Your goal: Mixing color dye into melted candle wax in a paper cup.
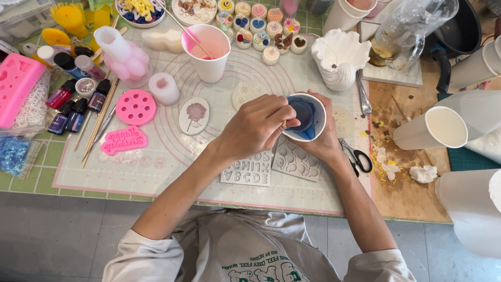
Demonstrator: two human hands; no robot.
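My right hand (324, 143) is wrapped around a small white paper cup (319, 107) tilted toward me, with blue liquid (303, 117) inside. My left hand (253, 130) pinches a thin wooden stick (284, 124) at the cup's rim, its tip dipped into the blue liquid. Both hands hover over clear silicone moulds: a letter mould (249, 171) and a mould with rounded shapes (295, 162), which lie on a pale mat with circle markings (172, 151).
A white cup with pink liquid and a stick (207, 52) stands behind. Dye bottles (68, 107), pink moulds (134, 107), wooden sticks (99, 122) lie left. Scissors (359, 156), a white shell-shaped vase (339, 60), a glass jug (404, 34) and tall white cups (433, 128) crowd the right.
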